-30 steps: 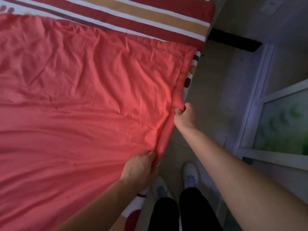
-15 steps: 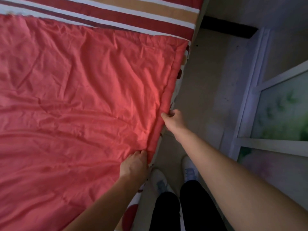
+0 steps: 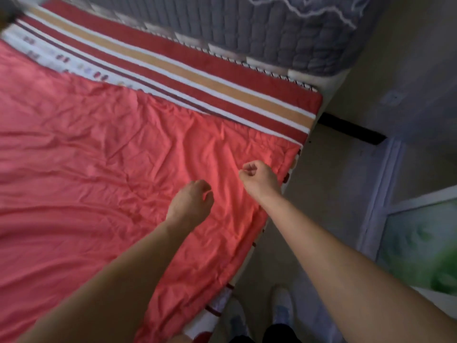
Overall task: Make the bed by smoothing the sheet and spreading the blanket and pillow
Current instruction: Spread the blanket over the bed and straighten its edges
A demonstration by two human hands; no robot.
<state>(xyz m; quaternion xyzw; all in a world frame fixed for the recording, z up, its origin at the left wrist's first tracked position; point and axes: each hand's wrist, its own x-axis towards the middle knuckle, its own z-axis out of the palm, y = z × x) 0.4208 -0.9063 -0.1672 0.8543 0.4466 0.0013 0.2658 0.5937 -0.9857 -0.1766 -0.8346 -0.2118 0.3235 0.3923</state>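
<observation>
Blanket (image 3: 86, 169) is the red one, lying spread and pretty wrinkly over most of the bed, with the striped sheet (image 3: 197, 80) poking out past its far edge. Left hand (image 3: 190, 201) is over the blanket near its right side, fingers loosely curled and holding nothing. Right hand (image 3: 259, 179) is just beside it, closer to the blanket's right hem, curled into a loose fist with nothing in it. Bare floor (image 3: 333, 181) runs right of the blanket.
</observation>
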